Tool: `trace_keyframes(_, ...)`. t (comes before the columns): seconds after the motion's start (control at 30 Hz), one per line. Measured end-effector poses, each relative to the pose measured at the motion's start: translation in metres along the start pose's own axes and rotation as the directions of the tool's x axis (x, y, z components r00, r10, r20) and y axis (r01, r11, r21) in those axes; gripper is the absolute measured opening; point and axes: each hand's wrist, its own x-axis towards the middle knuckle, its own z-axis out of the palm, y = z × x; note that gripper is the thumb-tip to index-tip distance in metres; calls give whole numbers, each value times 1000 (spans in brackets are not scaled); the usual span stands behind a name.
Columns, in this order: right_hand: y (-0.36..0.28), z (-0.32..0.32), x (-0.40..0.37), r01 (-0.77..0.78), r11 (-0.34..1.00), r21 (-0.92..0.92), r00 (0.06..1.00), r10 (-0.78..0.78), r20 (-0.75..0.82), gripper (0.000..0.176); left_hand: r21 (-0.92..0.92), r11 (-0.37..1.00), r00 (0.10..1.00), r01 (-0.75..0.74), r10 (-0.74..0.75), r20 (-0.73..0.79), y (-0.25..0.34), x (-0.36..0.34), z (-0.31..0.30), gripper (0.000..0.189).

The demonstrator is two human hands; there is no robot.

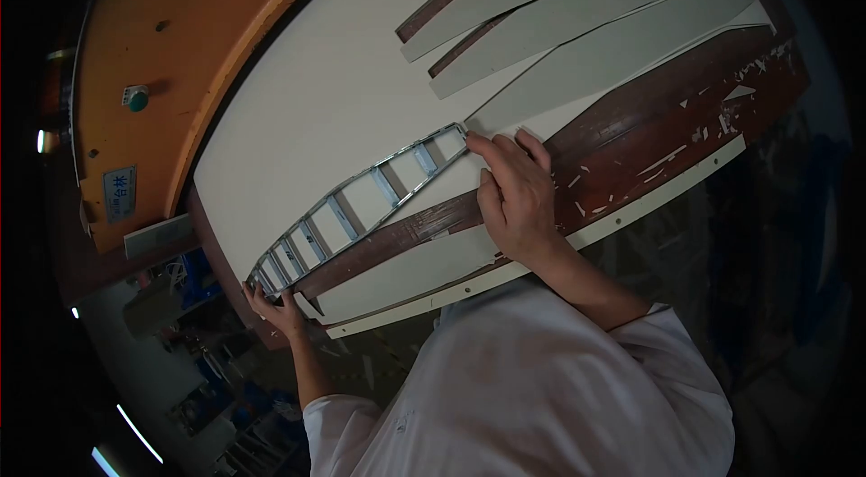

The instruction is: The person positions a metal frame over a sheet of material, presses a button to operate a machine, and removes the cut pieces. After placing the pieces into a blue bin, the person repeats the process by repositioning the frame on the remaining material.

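Observation:
A long, narrow metal cutting die (pixel 386 186) with several cross braces lies slantwise on a white sheet (pixel 298 148). At its lower left end, my left hand (pixel 278 310) grips the frame between fingers and thumb. My right hand (pixel 519 197) is at the other end, with the index fingertip against the die's rounded tip and the thumb close to its lower edge. The remaining fingers of that hand are bent over the sheet. Below the die, a brown strip of the work surface (pixel 419 226) shows through a cut-out gap.
Long grey-white cut pieces (pixel 577 13) lie at the upper right. Small white scraps (pixel 591 206) litter the brown board at the right. A pale rail (pixel 541 262) runs along the near edge. An orange machine body (pixel 194 26) with a green button (pixel 137 99) stands at the upper left.

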Motion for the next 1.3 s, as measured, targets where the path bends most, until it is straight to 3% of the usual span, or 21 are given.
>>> trace_keyframes(0.27,4,10,0,88,991,-104,993,-95,-63,31,39,999,1000,-29,29,-10,2,3,-2,62)
trace_keyframes(0.3,7,12,-3,79,989,-123,995,-86,-49,31,-40,999,999,30,-31,-29,14,4,-2,63)
trace_keyframes(0.33,9,13,-4,75,984,-159,996,-82,-39,32,42,998,999,50,-50,-12,14,5,-4,64)
trace_keyframes(0.43,7,13,-4,-32,989,-145,999,34,6,34,16,999,998,34,-33,-47,11,4,-1,70)
trace_keyframes(0.53,2,17,-4,-61,982,-177,998,54,-43,34,45,998,996,51,-48,-73,15,4,0,73)
trace_keyframes(0.63,7,21,-4,-145,989,23,987,146,-63,33,29,999,995,33,-30,-99,12,3,1,73)
trace_keyframes(0.73,21,22,-2,-53,999,8,994,54,-96,32,44,999,990,25,-18,-141,10,1,4,76)
trace_keyframes(0.83,26,19,-2,-162,986,50,985,164,-55,32,82,997,986,-5,19,-168,7,2,6,77)
trace_keyframes(0.93,30,22,0,-89,986,142,992,100,-76,32,95,995,984,-13,30,-177,6,2,7,81)
trace_keyframes(1.3,30,21,0,-66,995,69,994,71,-88,37,141,989,974,-47,77,-211,4,2,9,78)
